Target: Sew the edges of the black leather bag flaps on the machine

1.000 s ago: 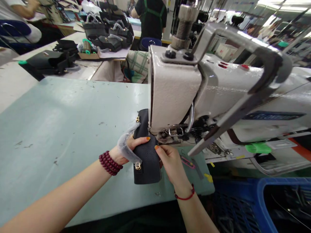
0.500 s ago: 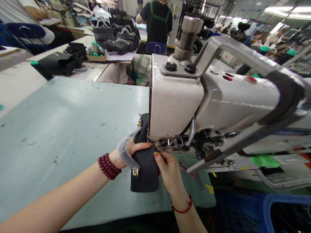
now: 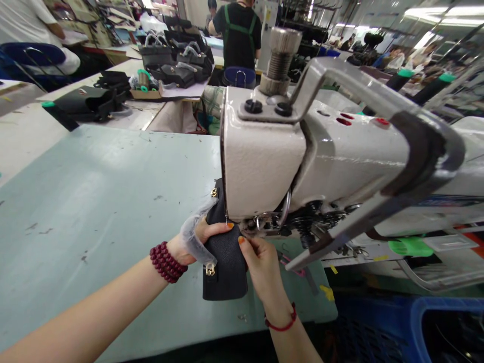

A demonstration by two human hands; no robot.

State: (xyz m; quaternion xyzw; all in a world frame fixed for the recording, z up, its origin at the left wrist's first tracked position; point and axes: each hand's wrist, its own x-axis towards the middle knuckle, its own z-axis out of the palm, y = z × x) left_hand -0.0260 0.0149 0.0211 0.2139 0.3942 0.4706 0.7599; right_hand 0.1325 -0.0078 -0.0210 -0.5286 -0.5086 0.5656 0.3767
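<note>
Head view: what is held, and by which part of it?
The black bag piece: left hand through its handle, thumb on top; right hand pinching its right edge.

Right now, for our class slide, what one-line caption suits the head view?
Left hand and right hand hold a black handled piece at a sewing machine.

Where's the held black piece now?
In the head view, lower middle: the black piece sits between left hand and right hand, partly hidden by the sewing machine.
</note>
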